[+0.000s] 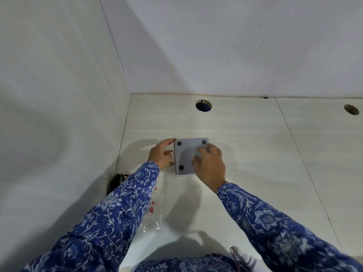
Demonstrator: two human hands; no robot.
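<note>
A grey square plate (186, 154) with dark round dots near its corners lies flat on the pale tabletop (255, 144). My left hand (160, 156) grips its left edge, index finger along the top corner and the other fingers curled against the side. My right hand (209, 163) lies on top of the plate's right half with the fingers curled down onto its surface, hiding the lower right corner. Both arms wear blue floral sleeves.
A clear plastic bag (155, 209) with red print lies under my left forearm. Two round holes (203, 105) (351, 109) pierce the tabletop near the back wall. A white side panel (59, 114) closes the left. A dark object (116, 181) sits in the left corner.
</note>
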